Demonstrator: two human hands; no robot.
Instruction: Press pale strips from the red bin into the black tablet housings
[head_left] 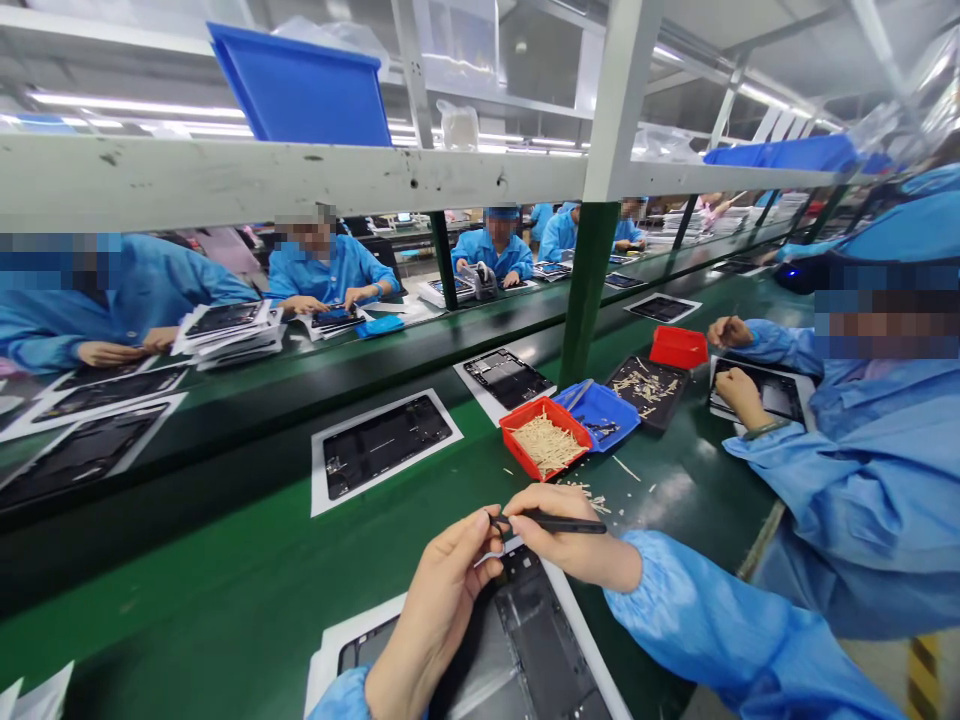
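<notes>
My right hand [574,530] is closed around black tweezers [559,523], held level with the tips pointing left. My left hand [442,600] pinches its thumb and fingers together at the tweezer tips; whatever it holds there is too small to make out. Both hands hover over a dark tablet shell [525,650] lying on a white sheet [330,650] at the near edge of the green belt [225,590]. A red tray [546,438] of small pale strips stands just beyond my hands.
A blue tray [600,412], a black tray [646,390] and a second red tray [679,347] line the belt to the right. More tablet shells [386,445] lie on white sheets along it. A co-worker in blue [862,470] works at my right; others sit across.
</notes>
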